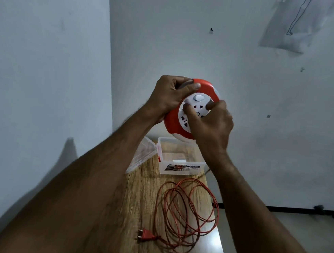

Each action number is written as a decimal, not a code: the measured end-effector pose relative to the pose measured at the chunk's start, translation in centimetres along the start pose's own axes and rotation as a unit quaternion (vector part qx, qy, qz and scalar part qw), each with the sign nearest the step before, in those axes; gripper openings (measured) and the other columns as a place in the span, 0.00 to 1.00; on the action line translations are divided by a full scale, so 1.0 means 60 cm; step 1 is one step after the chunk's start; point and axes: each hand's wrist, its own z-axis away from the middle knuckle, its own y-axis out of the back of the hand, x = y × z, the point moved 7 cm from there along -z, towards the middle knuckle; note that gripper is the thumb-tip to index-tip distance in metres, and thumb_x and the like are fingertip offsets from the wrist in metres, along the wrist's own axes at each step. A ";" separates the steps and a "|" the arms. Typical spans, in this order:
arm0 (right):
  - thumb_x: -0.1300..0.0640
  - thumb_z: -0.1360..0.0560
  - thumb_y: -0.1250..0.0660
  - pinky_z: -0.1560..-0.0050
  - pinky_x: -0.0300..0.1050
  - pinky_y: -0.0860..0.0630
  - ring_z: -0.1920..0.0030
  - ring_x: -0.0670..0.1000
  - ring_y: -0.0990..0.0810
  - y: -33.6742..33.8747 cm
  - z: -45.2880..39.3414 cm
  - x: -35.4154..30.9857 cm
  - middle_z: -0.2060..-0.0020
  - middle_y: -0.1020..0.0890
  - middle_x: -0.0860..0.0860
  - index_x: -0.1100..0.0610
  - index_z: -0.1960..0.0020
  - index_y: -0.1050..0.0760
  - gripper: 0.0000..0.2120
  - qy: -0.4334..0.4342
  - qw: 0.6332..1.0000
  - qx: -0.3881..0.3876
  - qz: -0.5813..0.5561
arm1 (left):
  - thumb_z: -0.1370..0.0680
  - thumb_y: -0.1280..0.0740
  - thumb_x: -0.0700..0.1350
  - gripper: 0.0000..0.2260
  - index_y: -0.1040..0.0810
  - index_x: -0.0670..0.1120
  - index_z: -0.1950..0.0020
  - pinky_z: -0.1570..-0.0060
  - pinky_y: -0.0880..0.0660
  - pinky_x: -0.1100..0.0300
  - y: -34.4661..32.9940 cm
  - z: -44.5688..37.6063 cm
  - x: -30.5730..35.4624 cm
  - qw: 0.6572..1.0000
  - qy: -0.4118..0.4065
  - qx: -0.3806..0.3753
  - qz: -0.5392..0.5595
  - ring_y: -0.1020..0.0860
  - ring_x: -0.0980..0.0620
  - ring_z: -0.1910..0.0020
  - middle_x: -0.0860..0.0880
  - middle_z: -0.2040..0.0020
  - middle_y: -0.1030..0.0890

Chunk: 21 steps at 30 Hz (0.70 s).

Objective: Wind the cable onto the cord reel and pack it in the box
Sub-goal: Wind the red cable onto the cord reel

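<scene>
Head view: the cord reel, a round red housing with a white socket face, is held up in the air above the far end of the table. The left hand is closed around the upper left rim of the housing, thumb laid over the red edge. The right hand is pressed to the white face, fingertips curled onto the central disc as though to turn it; whether a knob is gripped cannot be told.

Below, the red cable lies in loose overlapping loops on the wood, its plug flat at the near left of the coil. How it joins the reel is hidden behind the right forearm. Beyond the coil an open clear box stands against the wall, its lid leaning at its left side.

The reel is judged light and rigid, its smooth plastic somewhat slippery, so a firm hold on the rim with one hand is suited while the centre is rotated by the other. The cable is thin and limp, likely to tangle where loops cross, and is best guided near the reel's slot. Winding appears barely begun.
</scene>
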 end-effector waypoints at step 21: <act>0.63 0.29 0.24 0.56 0.56 0.15 0.51 0.65 0.16 0.011 0.041 -0.046 0.35 0.25 0.62 0.56 0.39 0.20 0.18 0.284 0.933 -0.117 0.186 | 0.20 0.31 0.52 0.12 0.17 0.47 0.40 0.55 0.17 0.64 0.002 0.002 -0.018 1.000 0.014 -0.008 0.011 0.14 0.56 0.58 0.53 0.51 0.14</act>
